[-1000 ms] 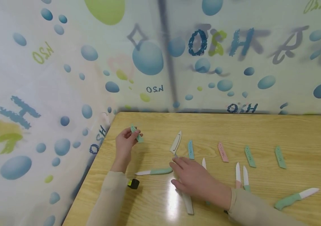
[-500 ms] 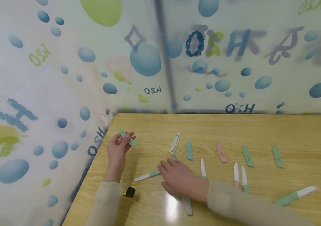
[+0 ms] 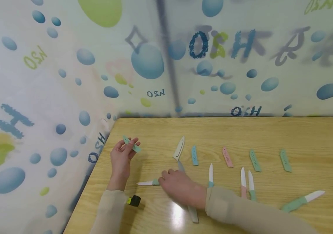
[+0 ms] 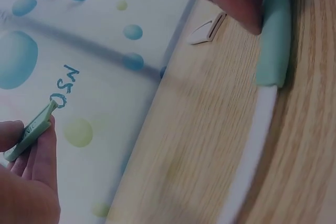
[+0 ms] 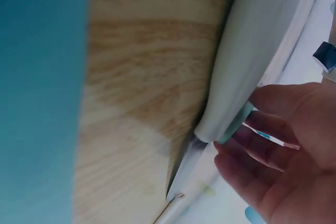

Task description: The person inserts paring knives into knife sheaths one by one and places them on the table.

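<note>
1. Shifted leftward since a second ago are both the right hand (image 3: 181, 189) and the left hand (image 3: 121, 159); the green-handled knife (image 3: 149, 183) is slightly turned.
2. The knife's handle is pinched by the right thumb and fingers, beside the large knife (image 3: 193, 214).
3. A green sheath (image 3: 136, 148) is pinched by the left hand near the left back corner of the table (image 3: 272, 130).
4. Wood is seen between that sheath and the white sheath (image 3: 179, 149), and up to the back edge.
5. "OSH" can be read on the wall covering (image 3: 96, 81); the sheath's lettering is too small.
</note>
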The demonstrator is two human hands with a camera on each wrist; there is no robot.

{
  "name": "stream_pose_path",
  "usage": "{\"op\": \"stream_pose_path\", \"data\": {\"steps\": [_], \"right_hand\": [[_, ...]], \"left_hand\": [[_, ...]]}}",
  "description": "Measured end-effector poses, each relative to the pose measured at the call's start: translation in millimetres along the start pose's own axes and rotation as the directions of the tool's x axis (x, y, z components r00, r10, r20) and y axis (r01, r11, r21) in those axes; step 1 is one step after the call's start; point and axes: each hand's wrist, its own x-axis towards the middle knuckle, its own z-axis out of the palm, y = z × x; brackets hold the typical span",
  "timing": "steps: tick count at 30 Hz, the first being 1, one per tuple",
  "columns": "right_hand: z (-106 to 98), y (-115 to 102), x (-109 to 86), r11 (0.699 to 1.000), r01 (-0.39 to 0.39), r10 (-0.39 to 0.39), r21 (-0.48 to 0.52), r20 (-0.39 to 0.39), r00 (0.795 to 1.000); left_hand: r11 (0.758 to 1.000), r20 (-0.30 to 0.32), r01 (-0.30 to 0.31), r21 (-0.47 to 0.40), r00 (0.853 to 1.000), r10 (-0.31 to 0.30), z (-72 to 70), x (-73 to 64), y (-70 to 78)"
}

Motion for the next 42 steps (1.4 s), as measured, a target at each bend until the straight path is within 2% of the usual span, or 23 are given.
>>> {"op": "stream_pose_path", "data": {"steps": [5,11,20,25,27,33,42], "right_hand": [[-1,-3,-1.8,0.999,0.001,-0.001,0.036,-0.009,1.000],[-11,-5,-8.6,1.000,-0.002,0.001,-0.014,-0.059,0.998],[-25,1,-28.5,0.988,-0.115,0.129,0.103,-0.141,0.982],[-32,13,-43.3,0.959,-0.137,0.187,0.248,-0.191,0.964],[-34,18,-50.4,0.947,-0.144,0.203,0.287,-0.188,0.961],[-34,31,-70.2,0.907,-0.199,0.280,0.371,-0.180,0.943],[-32,45,-95.3,0.814,-0.231,0.379,0.534,-0.185,0.907]], "left_hand": [[1.000,0.000,0.010,-0.023,1.000,-0.010,-0.2,0.8,-2.4],[0.998,-0.008,0.001,-0.056,1.000,-0.001,-1.2,2.4,-1.0],[0.995,-0.023,-0.017,-0.097,1.000,0.015,-3.4,6.4,7.2],[0.994,-0.015,0.006,-0.105,1.000,-0.007,1.1,6.3,7.9],[0.994,-0.001,0.022,-0.106,1.000,-0.022,3.8,5.9,7.2],[0.991,0.074,0.072,-0.115,0.995,-0.064,15.9,1.1,2.0],[0.976,0.204,0.129,-0.174,0.975,-0.092,43.8,-12.0,-6.4]]}}
